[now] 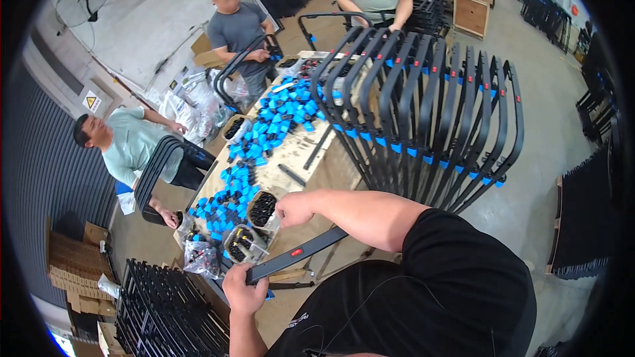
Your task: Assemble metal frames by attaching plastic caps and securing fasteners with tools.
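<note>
My left hand (245, 289) is closed around one end of a black metal frame (301, 252) with a small red mark on its bar. The frame slants up to the right and passes under my right forearm. My right hand (295, 209) is beside a box of small black parts (262, 209), at its right rim. Its fingers are curled, and what they hold, if anything, is hidden. Close by, a clear tub (243, 244) contains dark parts and some yellow pieces. Many blue plastic pieces (231, 192) are heaped along the wooden table (281, 170).
Bent black frames (423, 92) stand in a row at the table's right. Three people (135, 142) work around the far and left sides, handling frames. Stacked black frames (165, 311) fill the lower left. A plastic bag (201, 258) sits at the table's near-left corner.
</note>
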Available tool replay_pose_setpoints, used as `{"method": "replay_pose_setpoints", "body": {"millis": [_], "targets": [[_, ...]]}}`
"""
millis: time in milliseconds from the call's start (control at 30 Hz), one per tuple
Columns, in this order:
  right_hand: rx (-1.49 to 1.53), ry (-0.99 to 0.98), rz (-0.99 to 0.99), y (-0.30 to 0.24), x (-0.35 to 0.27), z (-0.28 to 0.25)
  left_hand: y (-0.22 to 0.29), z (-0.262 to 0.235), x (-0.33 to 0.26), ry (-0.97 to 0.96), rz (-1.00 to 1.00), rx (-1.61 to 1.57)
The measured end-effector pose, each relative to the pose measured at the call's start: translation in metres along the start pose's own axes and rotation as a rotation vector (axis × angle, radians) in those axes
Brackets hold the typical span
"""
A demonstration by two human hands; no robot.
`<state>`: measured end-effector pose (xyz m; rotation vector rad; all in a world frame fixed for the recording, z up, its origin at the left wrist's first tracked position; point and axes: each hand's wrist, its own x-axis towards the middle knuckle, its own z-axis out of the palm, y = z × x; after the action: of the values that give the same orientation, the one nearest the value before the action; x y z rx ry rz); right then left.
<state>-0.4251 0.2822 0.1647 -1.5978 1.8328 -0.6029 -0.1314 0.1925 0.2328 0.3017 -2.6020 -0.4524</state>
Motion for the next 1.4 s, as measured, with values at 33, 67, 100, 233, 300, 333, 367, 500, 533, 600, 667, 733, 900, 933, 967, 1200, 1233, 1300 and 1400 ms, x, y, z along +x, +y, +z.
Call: {"method": "replay_pose_setpoints", "body": {"millis": [33,67,100,233,300,333,367,500,533,600,667,733,900,933,967,1200,1233,1300,1400], "targets": [[0.015,0.040,-0.016,0.018,-0.019,-0.004,0.027,0.008,0.009,-0.012,0.008,0.018],[0.032,0.080,-0.038,0.028,-0.036,-0.011,0.048,0.013,0.016,-0.023,0.014,0.042],[0.044,0.084,-0.050,0.043,-0.057,-0.020,0.069,0.019,0.022,-0.042,0.045,0.029],[0.107,0.198,-0.019,0.090,-0.133,-0.034,0.079,0.051,-0.006,-0.104,-0.165,-0.235],[0.362,0.491,0.059,0.088,-0.185,-0.046,0.102,0.064,-0.015,-0.084,-0.152,-0.251],[0.363,0.506,0.068,0.085,-0.215,-0.050,0.115,0.070,-0.017,-0.052,-0.148,-0.272],[0.439,0.718,0.034,0.080,-0.245,-0.052,0.125,0.072,-0.017,-0.053,-0.081,-0.232],[0.366,0.784,0.113,0.081,-0.394,-0.036,0.123,0.075,-0.035,-0.048,-0.012,-0.302],[0.354,0.743,0.203,0.099,-0.427,-0.016,0.114,0.077,-0.039,-0.002,-0.060,-0.375],[0.268,0.767,0.400,0.120,-0.477,0.044,0.103,0.076,-0.045,0.051,-0.062,-0.476],[0.839,0.840,0.436,0.105,-0.498,0.108,0.116,0.071,-0.041,0.095,-0.064,-0.390],[0.896,1.060,0.404,0.089,-0.491,0.172,0.104,0.074,-0.045,0.146,-0.011,-0.373],[0.975,1.520,0.336,0.063,-0.470,0.229,0.108,0.077,-0.056,0.214,0.020,-0.468],[0.957,1.522,0.356,0.058,-0.473,0.227,0.112,0.075,-0.060,0.229,0.034,-0.477],[0.940,1.463,0.425,0.055,-0.481,0.226,0.112,0.071,-0.058,0.203,0.035,-0.404],[0.803,1.517,0.478,-0.030,-0.583,0.212,0.191,0.030,-0.105,0.166,0.059,-0.615],[0.784,1.578,0.422,-0.034,-0.603,0.211,0.206,0.030,-0.102,0.161,0.006,-0.703],[0.739,1.610,0.438,-0.060,-0.636,0.190,0.213,0.047,-0.092,0.138,-0.012,-0.820],[0.720,1.629,0.428,-0.083,-0.691,0.165,0.260,0.074,-0.089,0.090,-0.126,-0.979]]}}
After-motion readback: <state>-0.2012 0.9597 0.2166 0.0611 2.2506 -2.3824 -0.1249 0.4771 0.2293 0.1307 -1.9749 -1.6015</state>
